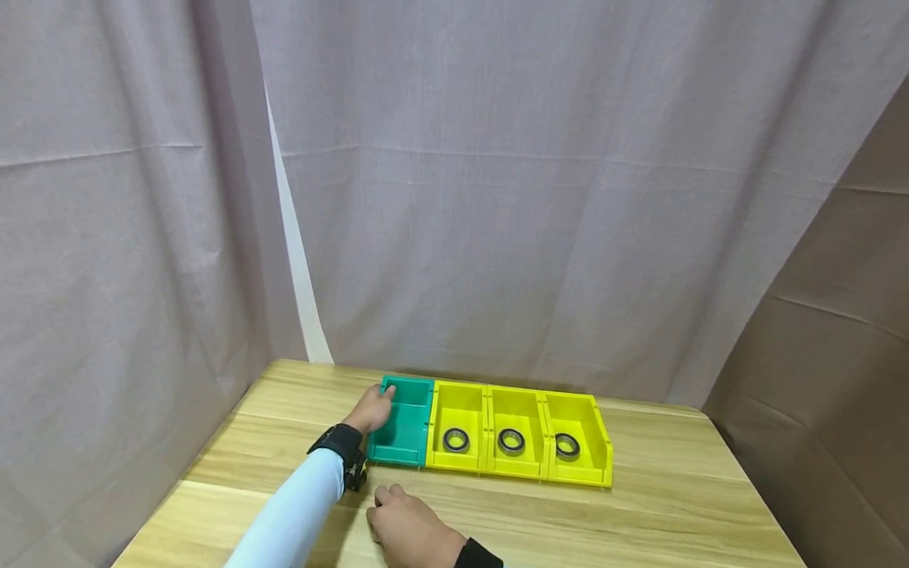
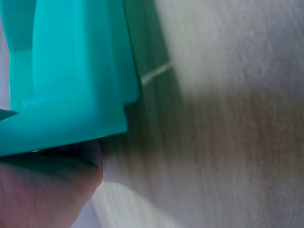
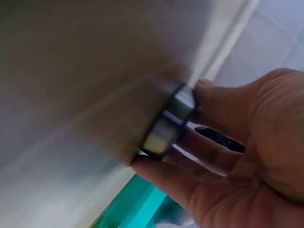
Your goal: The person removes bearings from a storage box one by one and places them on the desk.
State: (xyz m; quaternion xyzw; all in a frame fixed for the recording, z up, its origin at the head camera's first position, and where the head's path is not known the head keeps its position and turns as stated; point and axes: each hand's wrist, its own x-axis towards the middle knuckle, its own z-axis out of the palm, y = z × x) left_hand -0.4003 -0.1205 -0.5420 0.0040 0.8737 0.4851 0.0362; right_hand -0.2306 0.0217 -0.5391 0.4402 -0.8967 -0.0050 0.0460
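Observation:
My left hand (image 1: 372, 409) grips the left wall of the green bin (image 1: 402, 455), its thumb over the rim. In the left wrist view, part of that hand (image 2: 47, 190) lies along the underside of the bin's edge (image 2: 71, 123). Nearer to me, my right hand (image 1: 414, 527) is over the table in front of the green bin. The right wrist view shows it pinching a ball bearing (image 3: 170, 122) with a shiny outer ring between thumb and fingers. From the head, that bearing is mostly hidden by the hand.
Three yellow bins (image 1: 458, 402) adjoin the green one in a row to the right. Each has one bearing lying flat near its front, such as the middle bearing (image 1: 511, 442). The wooden table (image 1: 667, 505) ends at a grey curtain (image 1: 454, 237) behind the bins.

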